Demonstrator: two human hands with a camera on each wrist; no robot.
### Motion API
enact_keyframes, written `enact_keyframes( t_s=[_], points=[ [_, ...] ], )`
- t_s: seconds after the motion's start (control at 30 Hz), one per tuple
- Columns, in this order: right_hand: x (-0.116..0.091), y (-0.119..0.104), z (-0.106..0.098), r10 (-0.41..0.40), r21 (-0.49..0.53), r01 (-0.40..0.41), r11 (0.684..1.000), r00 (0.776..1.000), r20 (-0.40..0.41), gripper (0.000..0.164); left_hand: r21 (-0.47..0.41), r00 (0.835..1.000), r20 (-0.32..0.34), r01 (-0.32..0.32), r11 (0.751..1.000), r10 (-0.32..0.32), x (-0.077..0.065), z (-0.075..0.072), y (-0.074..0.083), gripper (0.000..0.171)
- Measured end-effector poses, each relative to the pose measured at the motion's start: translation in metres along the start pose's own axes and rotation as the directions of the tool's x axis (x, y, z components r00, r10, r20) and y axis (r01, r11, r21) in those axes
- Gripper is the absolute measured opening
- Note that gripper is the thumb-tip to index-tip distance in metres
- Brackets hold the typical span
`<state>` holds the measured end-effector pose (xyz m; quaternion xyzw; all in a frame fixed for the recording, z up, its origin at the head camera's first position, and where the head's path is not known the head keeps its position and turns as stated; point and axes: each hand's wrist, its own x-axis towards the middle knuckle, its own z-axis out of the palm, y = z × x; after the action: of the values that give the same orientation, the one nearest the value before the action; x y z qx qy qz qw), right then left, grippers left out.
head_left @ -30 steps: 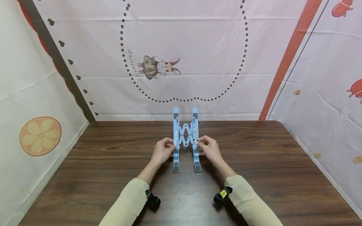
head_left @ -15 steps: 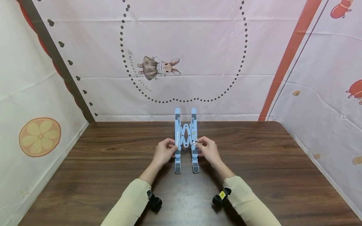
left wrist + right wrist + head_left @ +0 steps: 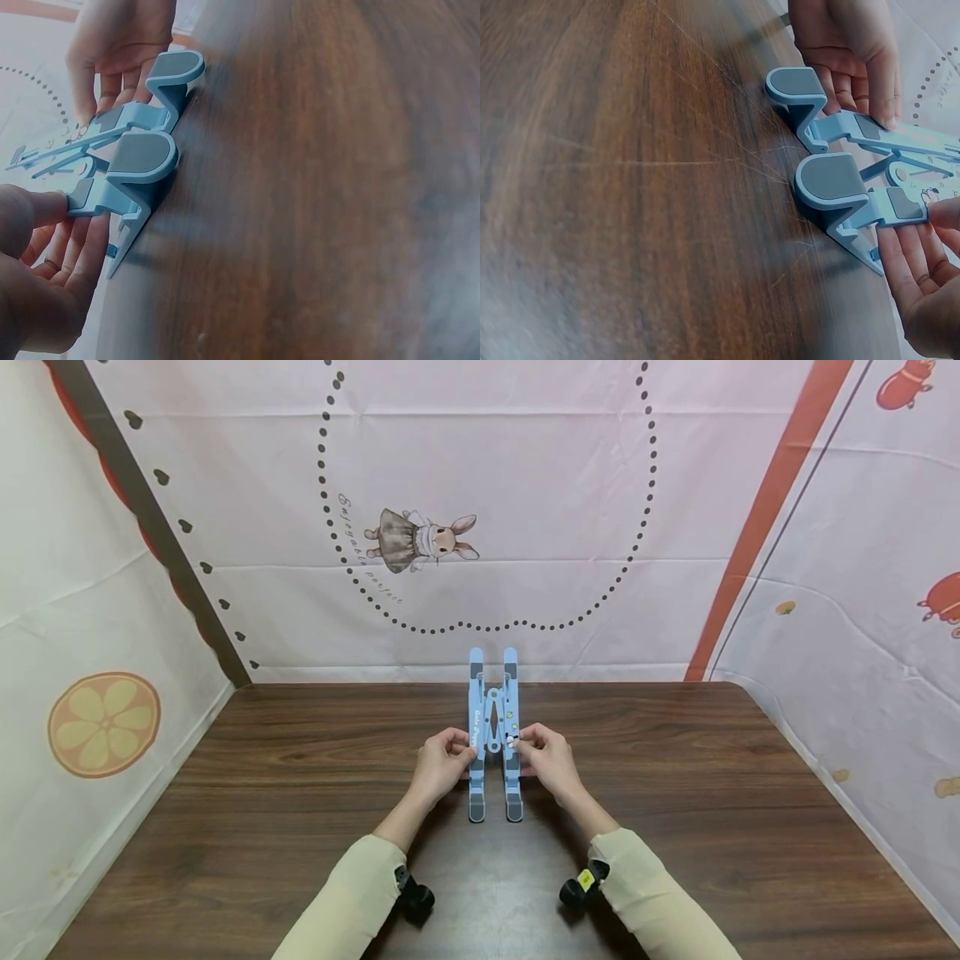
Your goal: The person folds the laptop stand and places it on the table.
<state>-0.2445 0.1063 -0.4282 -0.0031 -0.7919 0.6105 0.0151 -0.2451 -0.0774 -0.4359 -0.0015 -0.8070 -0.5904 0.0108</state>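
Note:
A light blue folding laptop stand [image 3: 477,702] stands at the table's middle, its two long arms nearly parallel and joined by a scissor-shaped link. Grey pads cover the arm ends and their hooked front lips [image 3: 142,154]. My left hand [image 3: 441,764] pinches the left arm, thumb on top and fingers beneath. On the other side my right hand [image 3: 551,762] pinches the right arm, which bears small printed pictures, in the same way. Both wrist views show the stand's lower struts [image 3: 855,251] meeting the table; the far ends are partly hidden there.
The dark wooden table [image 3: 300,827] reaches back to a printed cloth [image 3: 555,510] that hangs behind it and along both sides. Black wrist cameras [image 3: 417,900] sit at both sleeve cuffs, just over the table.
Both hands have moved inward, bringing the laptop stand's two arms closer together. Its scissor link has narrowed from a wide X to a slim one.

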Motion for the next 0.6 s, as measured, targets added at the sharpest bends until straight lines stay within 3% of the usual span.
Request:
enact_keyframes(
  t_s=[0.6],
  points=[
    [-0.0017, -0.0030, 0.0080, 0.000, 0.031, -0.001, 1.000, 1.000, 0.017, 0.007, 0.001, 1.000, 0.017, -0.017, 1.000, 0.017, -0.0014, 0.0046, 0.0028, 0.010]
  ],
)
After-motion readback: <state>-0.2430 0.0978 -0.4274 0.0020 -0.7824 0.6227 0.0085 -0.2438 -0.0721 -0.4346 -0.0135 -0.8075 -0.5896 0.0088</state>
